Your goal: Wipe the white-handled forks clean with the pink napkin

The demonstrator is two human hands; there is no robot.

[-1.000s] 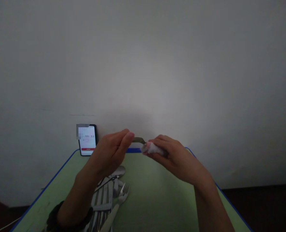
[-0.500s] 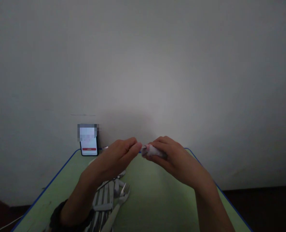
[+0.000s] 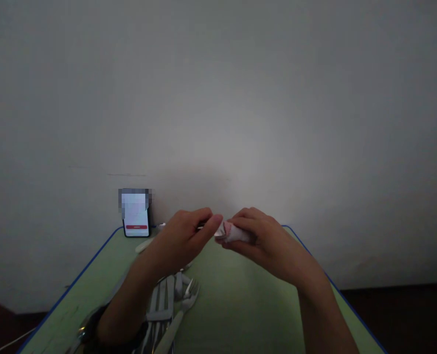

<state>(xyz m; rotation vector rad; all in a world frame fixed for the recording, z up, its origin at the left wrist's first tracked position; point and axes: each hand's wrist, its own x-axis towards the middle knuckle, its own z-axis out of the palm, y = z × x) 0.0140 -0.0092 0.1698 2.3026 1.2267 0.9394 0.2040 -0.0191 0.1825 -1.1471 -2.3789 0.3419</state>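
My right hand [image 3: 257,231] is closed around a rolled white cloth with pink patches [image 3: 238,233], held above the table's far part. My left hand [image 3: 192,233] is closed, its thumb and fingers pinched at the cloth's left end. A thin pale sliver shows between thumb and fingers, but what it belongs to is mostly hidden. Under my left forearm lie a fork [image 3: 192,295] with a pale handle and a slotted cutlery tray [image 3: 159,314] with several utensils. A pale-handled utensil [image 3: 143,246] lies partly behind that forearm.
A phone [image 3: 136,216] with a lit screen leans on the grey wall [image 3: 218,98] at the back left. The green table [image 3: 240,305] has a blue edge and meets the wall. A thin white cable [image 3: 15,340] runs at lower left.
My left hand has shifted slightly right, its thumb now overlapping the cloth's end. More pink shows on the cloth. My right hand has barely moved.
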